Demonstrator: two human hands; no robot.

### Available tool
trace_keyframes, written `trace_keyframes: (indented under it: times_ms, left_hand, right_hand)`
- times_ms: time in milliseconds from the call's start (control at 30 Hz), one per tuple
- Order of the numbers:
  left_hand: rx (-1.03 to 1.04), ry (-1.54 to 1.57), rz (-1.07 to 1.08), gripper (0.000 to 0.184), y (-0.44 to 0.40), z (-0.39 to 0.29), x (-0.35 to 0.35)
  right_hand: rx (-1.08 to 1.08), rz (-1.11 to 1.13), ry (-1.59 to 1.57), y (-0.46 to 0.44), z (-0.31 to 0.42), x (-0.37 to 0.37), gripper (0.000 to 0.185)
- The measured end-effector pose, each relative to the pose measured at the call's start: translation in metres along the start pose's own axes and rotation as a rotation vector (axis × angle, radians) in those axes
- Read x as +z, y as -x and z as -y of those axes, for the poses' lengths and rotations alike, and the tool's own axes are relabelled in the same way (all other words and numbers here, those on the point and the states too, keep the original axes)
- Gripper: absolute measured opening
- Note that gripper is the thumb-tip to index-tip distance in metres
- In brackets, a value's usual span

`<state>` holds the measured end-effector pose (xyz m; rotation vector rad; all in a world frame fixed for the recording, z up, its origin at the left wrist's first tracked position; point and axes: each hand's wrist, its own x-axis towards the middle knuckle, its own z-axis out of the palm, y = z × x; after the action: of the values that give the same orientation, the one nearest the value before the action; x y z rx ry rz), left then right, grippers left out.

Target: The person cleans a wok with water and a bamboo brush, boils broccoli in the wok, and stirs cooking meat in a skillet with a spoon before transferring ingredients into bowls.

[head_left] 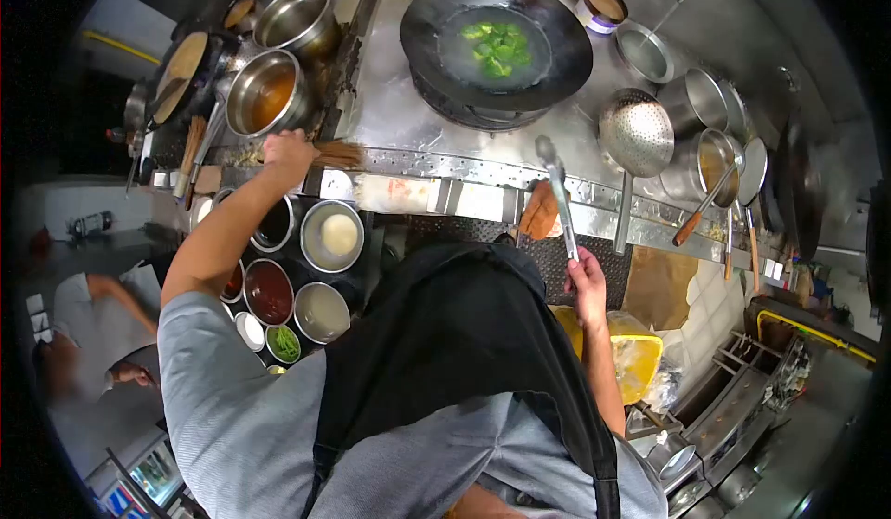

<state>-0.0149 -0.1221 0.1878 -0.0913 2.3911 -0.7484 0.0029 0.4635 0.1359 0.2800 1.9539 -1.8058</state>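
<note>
A wok [436, 51] on the burner at the top holds liquid and green vegetables [498, 48]. My left hand [290, 155] is closed around the end of a bamboo brush [336, 154], whose bristles point right along the stove's front edge. Just above that hand stands a metal pot [243, 102] with brown liquid. My right hand [586, 278] grips the handle of a long metal ladle [560, 190], its head up toward the stove, below the wok. Beside the ladle is a brownish-orange object [538, 211] that I cannot make out.
Sauce and ingredient containers [332, 236] stand at the lower left. A perforated strainer [637, 134], pots [694, 102] and utensils lie to the right. A yellow bin [639, 357] is below my right hand. Another person [102, 324] is at the far left.
</note>
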Motion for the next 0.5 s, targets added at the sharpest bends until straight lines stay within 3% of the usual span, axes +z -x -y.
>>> trace_keyframes:
  times_ms: [133, 167, 233, 300, 367, 467, 500]
  left_hand:
    - [0.025, 0.311, -0.072, 0.034, -0.009, 0.027, -0.017]
    - [-0.076, 0.536, -0.013, 0.044, -0.018, 0.023, -0.036]
    - [-0.177, 0.771, -0.091, 0.053, -0.039, 0.012, -0.017]
    - [-0.144, 0.771, -0.058, 0.057, -0.060, -0.001, 0.025]
    - [-0.087, 0.724, 0.002, 0.059, -0.056, -0.002, 0.034]
    - [0.027, 0.597, 0.095, 0.060, -0.022, 0.012, 0.024]
    - [-0.025, 0.632, 0.044, 0.061, -0.015, 0.012, 0.024]
  right_hand:
    - [0.044, 0.120, 0.059, -0.001, 0.004, 0.018, 0.043]
    - [0.043, 0.183, 0.128, -0.010, 0.009, 0.037, 0.041]
    - [0.056, 0.282, 0.237, -0.027, 0.019, 0.061, 0.043]
    - [-0.315, 0.211, 0.485, -0.072, -0.032, 0.078, 0.051]
    - [-0.183, 0.292, 0.641, -0.092, -0.008, 0.115, 0.058]
    - [-0.186, 0.322, 0.852, -0.101, 0.027, 0.171, 0.060]
    - [-0.206, 0.318, 0.875, -0.109, 0.025, 0.186, 0.060]
